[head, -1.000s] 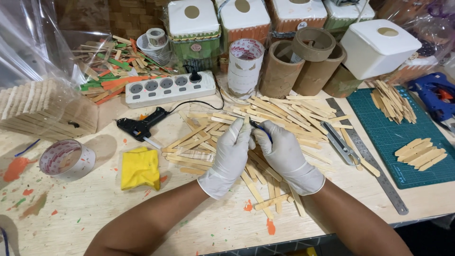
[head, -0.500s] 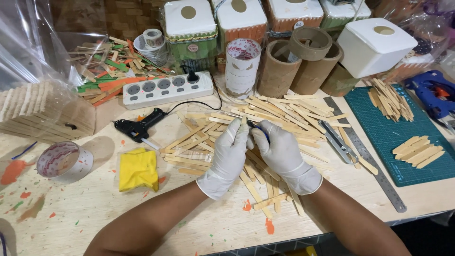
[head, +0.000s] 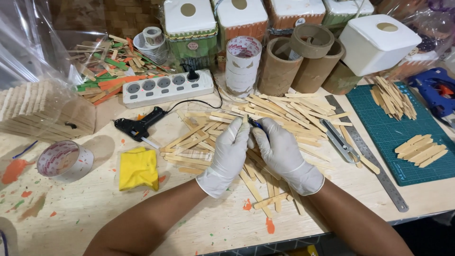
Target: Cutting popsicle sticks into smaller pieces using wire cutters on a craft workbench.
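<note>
My gloved left hand (head: 231, 154) and right hand (head: 283, 154) meet over the stick pile (head: 265, 118) at the middle of the tabletop (head: 85, 208). My left fingers (head: 241, 130) pinch one stick (head: 245, 118) upright by its lower end; my right fingers (head: 265, 130) are closed round a small dark-handled tool (head: 256, 124) whose tip touches that stick. More sticks lie under both wrists, toward the near edge. A black glue gun (head: 137, 127) lies just left of the pile, with a yellow cloth (head: 138, 168) nearer me and a tape roll (head: 64, 161) toward the left edge. A power strip (head: 166, 87) sits behind the pile. A steel ruler (head: 374, 166) and a cutter (head: 339, 140) lie to the right, beside a green mat (head: 393, 137) at the right edge.
</note>
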